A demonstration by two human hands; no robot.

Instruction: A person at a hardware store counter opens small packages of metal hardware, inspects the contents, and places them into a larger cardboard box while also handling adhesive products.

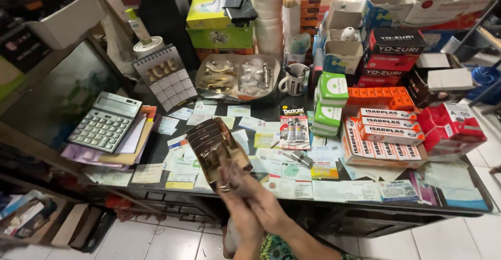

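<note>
Both my hands are together at the counter's near edge, holding a fanned stack of clear packets with brass-coloured hardware (214, 148). My left hand (236, 200) grips the stack's lower end from beneath. Pressed against it from the right, my right hand (267, 203) has its fingers at the same lower end. The stack tilts up and to the left over the glass counter top (261, 111), which has cards and slips under it.
A grey calculator (104, 124) lies on papers at the left, with a desk calendar (164, 77) behind it. A tray of brass hardware (237, 77), a mug (295, 80), a glue blister pack (294, 127) and red-and-white boxes (383, 134) crowd the counter.
</note>
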